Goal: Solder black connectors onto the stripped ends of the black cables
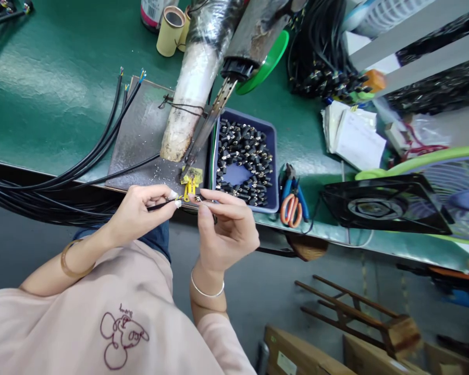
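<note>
My left hand [150,211], its fingertips wrapped in white, pinches the stripped end of a black cable [156,206]. Just to its right, my right hand [226,224] is closed, with thumb and fingers on a small dark connector [198,198] that they partly hide. The coloured wire ends and the connector meet at the front edge of a yellow holder [190,186]. Above the holder, the soldering iron [214,107] points down, its tip close to the yellow piece. A wrapped white tube [189,78] slants down beside the iron.
A blue tray [274,156] of black connectors stands right of the holder. Further right are orange-handled pliers [291,208], papers [357,135] and a black fan [386,205]. Black cables [97,148] lie at left across a grey board [136,125]. A wooden stool [398,333] lies below the bench.
</note>
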Demonstrator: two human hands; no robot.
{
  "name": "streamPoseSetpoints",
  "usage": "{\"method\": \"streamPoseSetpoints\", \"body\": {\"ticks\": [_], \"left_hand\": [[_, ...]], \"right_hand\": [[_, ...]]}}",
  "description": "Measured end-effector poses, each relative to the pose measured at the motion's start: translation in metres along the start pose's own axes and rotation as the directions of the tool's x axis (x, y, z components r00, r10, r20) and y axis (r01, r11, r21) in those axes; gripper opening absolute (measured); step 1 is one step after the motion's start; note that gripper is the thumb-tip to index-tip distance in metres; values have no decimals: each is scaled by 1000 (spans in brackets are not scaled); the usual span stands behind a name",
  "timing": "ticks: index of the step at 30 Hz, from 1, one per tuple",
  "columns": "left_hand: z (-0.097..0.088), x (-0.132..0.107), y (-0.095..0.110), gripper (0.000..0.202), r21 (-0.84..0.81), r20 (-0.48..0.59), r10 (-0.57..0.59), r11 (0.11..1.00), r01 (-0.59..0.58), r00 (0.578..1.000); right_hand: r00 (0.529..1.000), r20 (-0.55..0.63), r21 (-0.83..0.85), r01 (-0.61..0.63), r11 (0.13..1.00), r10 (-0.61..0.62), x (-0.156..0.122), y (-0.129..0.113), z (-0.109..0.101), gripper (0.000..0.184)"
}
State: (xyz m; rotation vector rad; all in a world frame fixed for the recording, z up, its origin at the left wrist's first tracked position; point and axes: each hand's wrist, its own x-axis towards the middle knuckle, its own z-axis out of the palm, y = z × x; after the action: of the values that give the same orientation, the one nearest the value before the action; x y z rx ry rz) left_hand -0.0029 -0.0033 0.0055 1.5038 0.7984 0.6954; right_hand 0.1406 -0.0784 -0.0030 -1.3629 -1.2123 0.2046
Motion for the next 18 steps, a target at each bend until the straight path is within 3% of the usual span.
{"method": "streamPoseSetpoints", "body": {"ticks": [9,14,18], "left_hand": [[-2,-2,-1,18,36,6,7,999,-7,1000],[-1,-2,-1,20,-35,-48,-7,999,5,999],[1,-1,-1,17,-110,-74,-42,993,33,996]], "right_hand": [[998,55,46,19,999,-22,-2,6,2,14],[999,49,27,22,999,-24,-2,7,2,15],[992,65,-2,106,994,-105,-1,5,2,17]]}}
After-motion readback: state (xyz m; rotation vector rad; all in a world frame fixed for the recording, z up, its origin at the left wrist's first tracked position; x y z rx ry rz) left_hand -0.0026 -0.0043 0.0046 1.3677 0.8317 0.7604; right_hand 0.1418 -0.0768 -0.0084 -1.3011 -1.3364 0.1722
